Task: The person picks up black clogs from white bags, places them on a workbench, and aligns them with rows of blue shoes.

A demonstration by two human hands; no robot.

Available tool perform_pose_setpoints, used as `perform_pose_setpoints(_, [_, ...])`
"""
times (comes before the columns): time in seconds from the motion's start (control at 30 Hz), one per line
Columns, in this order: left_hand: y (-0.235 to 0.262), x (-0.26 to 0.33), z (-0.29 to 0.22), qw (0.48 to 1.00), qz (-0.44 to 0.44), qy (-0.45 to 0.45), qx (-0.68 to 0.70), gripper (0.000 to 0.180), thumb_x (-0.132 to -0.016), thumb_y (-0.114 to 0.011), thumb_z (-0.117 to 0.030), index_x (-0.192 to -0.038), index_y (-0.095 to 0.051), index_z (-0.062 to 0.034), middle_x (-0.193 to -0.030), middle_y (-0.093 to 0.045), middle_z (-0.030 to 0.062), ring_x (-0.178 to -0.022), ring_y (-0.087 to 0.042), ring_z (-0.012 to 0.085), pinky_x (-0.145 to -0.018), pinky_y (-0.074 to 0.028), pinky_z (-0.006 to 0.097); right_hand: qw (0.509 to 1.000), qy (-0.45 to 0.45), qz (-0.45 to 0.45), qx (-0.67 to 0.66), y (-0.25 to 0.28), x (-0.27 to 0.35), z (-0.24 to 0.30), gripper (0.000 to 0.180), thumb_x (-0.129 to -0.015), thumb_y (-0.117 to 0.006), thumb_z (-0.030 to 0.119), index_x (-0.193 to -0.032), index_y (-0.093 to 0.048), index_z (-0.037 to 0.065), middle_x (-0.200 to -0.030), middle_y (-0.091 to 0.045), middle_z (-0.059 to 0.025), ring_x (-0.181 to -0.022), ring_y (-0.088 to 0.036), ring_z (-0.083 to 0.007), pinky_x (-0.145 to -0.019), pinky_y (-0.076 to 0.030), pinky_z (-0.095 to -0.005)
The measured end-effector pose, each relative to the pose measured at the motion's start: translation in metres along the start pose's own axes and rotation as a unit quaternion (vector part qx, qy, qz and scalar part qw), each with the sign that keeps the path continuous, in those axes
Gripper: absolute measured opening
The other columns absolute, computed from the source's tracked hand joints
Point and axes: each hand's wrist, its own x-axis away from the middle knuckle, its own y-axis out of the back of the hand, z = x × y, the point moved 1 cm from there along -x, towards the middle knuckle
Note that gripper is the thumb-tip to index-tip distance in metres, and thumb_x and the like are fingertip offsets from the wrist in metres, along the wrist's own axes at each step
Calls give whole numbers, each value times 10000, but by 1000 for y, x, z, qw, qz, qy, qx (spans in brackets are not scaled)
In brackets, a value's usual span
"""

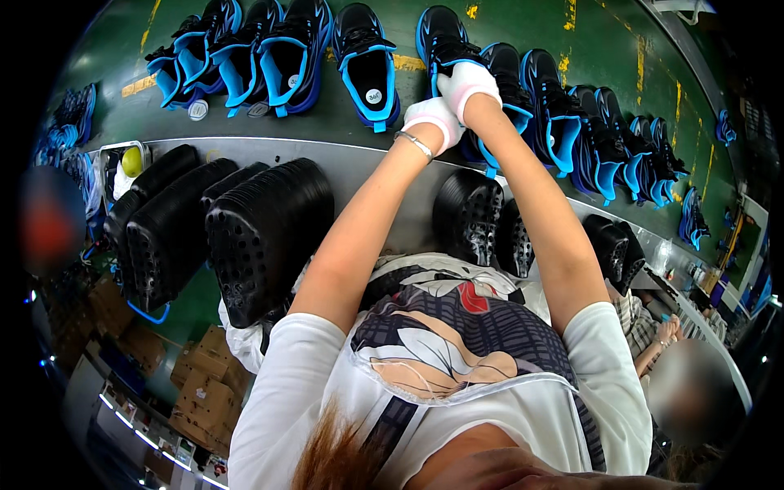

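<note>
Both my hands wear white gloves with pinkish cuffs and meet at one black sneaker with blue trim on the green work surface. My right hand is closed over the sneaker's opening and covers most of it. Close against it, my left hand has its fingers bent around the heel end, partly hidden by the right hand. Left of my hands stands a matching sneaker with a round white sticker inside. More of the same sneakers stand close by on the right.
Several sneakers line the left side, with clear round stickers near them. Along the near metal edge lean stacked black moulded soles and more soles. Cardboard boxes stand below left. A person in a checked shirt sits at the right.
</note>
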Motion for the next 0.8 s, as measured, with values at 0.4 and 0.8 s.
perform_pose_setpoints(0.4, [-13,-15,5,996,47,20,-73,279,-868,-564,-323,-1063,-688,-168,-1075,-696,89,-999,-665,312,-791,-540,386,998,21,-44,-29,-37,-29,-5,405,-927,-502,404,-1025,-687,57,-1040,-657,-226,-970,-632,-396,-831,-522,-448])
perform_pose_setpoints(0.8, [14,25,25,986,-54,47,-151,434,-881,-579,-410,-1264,-580,-205,-1118,-666,98,-1061,-616,320,-933,-455,491,957,250,-58,-131,31,84,-66,394,-890,-533,365,-1083,-638,38,-999,-656,-206,-948,-619,-371,-838,-492,-419])
